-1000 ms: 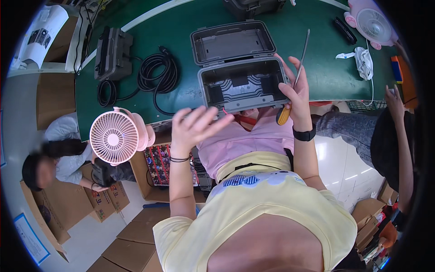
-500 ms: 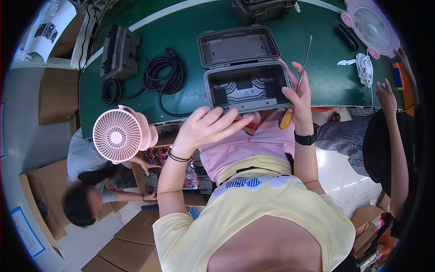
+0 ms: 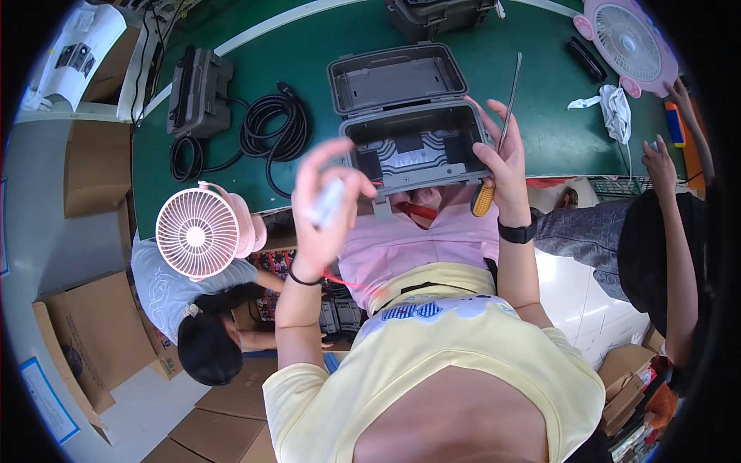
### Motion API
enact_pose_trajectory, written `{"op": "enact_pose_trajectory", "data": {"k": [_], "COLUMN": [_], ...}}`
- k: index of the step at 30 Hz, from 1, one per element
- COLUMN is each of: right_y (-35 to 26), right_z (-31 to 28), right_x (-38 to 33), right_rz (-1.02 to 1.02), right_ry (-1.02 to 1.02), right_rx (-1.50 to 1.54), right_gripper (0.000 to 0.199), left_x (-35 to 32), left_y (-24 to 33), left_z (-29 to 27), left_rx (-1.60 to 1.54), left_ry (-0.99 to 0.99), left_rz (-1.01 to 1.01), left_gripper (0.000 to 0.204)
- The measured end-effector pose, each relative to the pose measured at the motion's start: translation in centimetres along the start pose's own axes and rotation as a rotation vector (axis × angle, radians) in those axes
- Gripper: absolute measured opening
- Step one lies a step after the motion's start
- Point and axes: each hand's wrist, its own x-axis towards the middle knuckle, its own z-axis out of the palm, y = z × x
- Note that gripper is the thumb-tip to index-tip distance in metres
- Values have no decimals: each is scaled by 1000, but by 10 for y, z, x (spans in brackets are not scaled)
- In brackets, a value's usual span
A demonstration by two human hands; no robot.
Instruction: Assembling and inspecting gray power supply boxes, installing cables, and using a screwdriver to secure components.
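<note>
While the open grey case [image 3: 409, 147] sits at the green table's [image 3: 540, 116] near edge, lid tipped back, we pinch a yellow-handled screwdriver [image 3: 494, 154] upright in our right hand [image 3: 505, 166]; our left hand [image 3: 324, 201] closes around a blurred white object [image 3: 328, 202]

On the green tabletop [image 3: 540, 116] a coiled black cable [image 3: 266, 131] lies beside a closed grey box [image 3: 199, 91]. A pink fan [image 3: 199, 231] stands at the near edge, a second pink fan [image 3: 629, 42] far right beside a crumpled white cloth [image 3: 616, 104]. Cardboard boxes [image 3: 93, 166] sit on the floor.
</note>
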Motion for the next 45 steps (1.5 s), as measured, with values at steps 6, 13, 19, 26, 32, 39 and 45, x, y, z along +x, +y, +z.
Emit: {"op": "enact_pose_trajectory", "data": {"k": [6, 13, 19, 26, 32, 39, 45], "right_y": [2, 6, -2, -11, -14, -19, -34], "right_z": [-1, -1, -5, -13, -13, -7, 5], "right_x": [0, 0, 1, 29, 66, 77, 70], "right_rz": [6, -4, -22, -64, 95, -128, -364], "right_ry": [18, 52, 9, 54, 12, -144, -179], "right_rx": [-35, -53, -101, -154, -268, -120, -270], "right_gripper": [64, 66, 74, 58, 50, 72, 50], "left_x": [22, 44, 46, 34, 20, 12, 16], "left_y": [8, -4, -4, -1, -12, -15, -28], "left_z": [-6, 13, 15, 26, 38, 38, 33], "left_rx": [-468, 1046, 1100, 996, 1214, 1233, 1042], "left_ry": [-88, 200, 154, -281, -247, -156, -19], "left_rz": [35, 318, 462, 375, 599, 570, 525], "left_gripper": [86, 14, 17, 44, 34, 45, 49]}}
